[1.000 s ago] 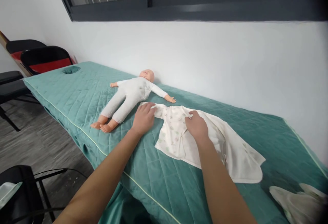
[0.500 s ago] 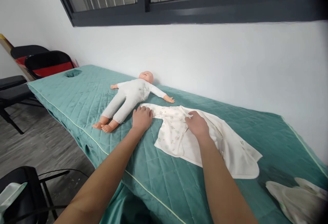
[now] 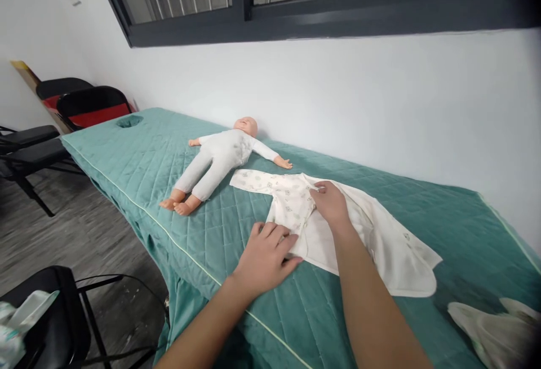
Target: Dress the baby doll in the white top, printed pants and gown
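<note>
A white printed baby garment (image 3: 380, 239) lies spread on the green quilted table (image 3: 139, 160). My left hand (image 3: 266, 253) rests flat with fingers apart at the garment's near lower edge. My right hand (image 3: 332, 203) presses on the garment's middle, fingertips bent at the front opening. A baby doll (image 3: 220, 158) in a white suit lies on its back to the left of the garment, its arm close to the garment's sleeve.
Another pale cloth (image 3: 494, 329) lies at the table's right end. Black and red folding chairs (image 3: 84, 107) stand beyond the far left end. A black chair (image 3: 54, 312) with a packet sits at the lower left. A white wall runs behind the table.
My left hand has left the sleeve end near the doll and moved back toward me to the garment's lower edge. My right hand has stayed on the garment's middle.
</note>
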### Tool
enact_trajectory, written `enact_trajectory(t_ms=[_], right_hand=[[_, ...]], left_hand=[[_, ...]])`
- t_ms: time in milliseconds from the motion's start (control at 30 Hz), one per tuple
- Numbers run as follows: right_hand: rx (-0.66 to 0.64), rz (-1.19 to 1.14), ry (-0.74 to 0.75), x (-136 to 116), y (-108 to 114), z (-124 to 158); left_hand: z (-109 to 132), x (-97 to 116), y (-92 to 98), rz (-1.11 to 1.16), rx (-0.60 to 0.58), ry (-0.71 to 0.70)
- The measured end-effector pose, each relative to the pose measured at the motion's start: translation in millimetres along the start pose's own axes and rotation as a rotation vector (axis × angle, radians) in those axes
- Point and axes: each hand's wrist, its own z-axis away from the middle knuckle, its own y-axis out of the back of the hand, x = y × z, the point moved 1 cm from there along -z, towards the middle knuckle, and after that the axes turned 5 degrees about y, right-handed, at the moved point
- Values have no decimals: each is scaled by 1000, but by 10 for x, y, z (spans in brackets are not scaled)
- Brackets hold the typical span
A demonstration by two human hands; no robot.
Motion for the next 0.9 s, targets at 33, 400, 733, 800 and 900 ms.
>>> enact_trajectory(t_ms=[33, 400, 733, 800, 900], right_hand=[[5, -41, 7, 17, -17, -12], [63, -277, 61, -21, -36, -10], [95, -60, 3, 50, 30, -26], [91, -37, -14, 46, 39, -25], [79, -43, -43, 36, 55, -34]], left_hand=[[-13, 1, 0, 15, -31, -10], [-10, 14, -37, -4, 94, -25], [-136, 179, -152, 53, 73, -16], [-144, 175, -171, 54, 58, -20], [-138, 157, -180, 96, 68, 13]])
